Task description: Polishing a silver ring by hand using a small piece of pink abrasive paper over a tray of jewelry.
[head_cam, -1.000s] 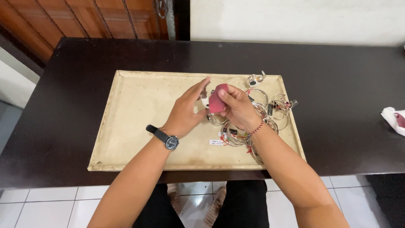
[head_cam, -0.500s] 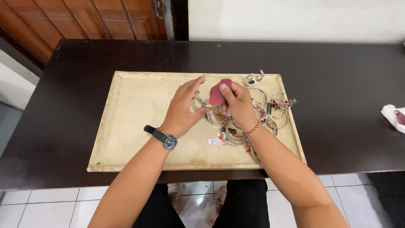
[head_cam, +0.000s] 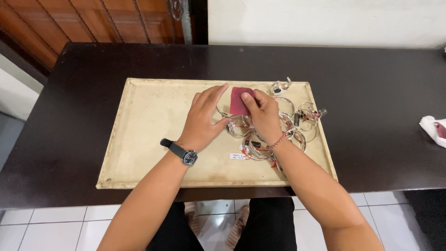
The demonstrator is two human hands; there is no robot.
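A beige tray (head_cam: 148, 135) lies on a dark table (head_cam: 371, 83). On its right half sit several silver bangles (head_cam: 297, 121) with small tags. My right hand (head_cam: 262, 114) pinches a dark red cloth (head_cam: 239, 100) above the bangles. My left hand (head_cam: 204, 118), with a black wristwatch (head_cam: 181, 152) on the wrist, holds a silver bangle (head_cam: 234, 128) between thumb and fingers, just below the cloth. A red thread bracelet circles my right wrist.
A white cloth or packet (head_cam: 434, 130) with a red patch lies at the table's right edge. A wooden door and white wall stand behind the table. White floor tiles and my legs show below the front edge.
The red cloth was bunched in my right hand; now it is spread flatter and raised. Both hands stay over the bangles.
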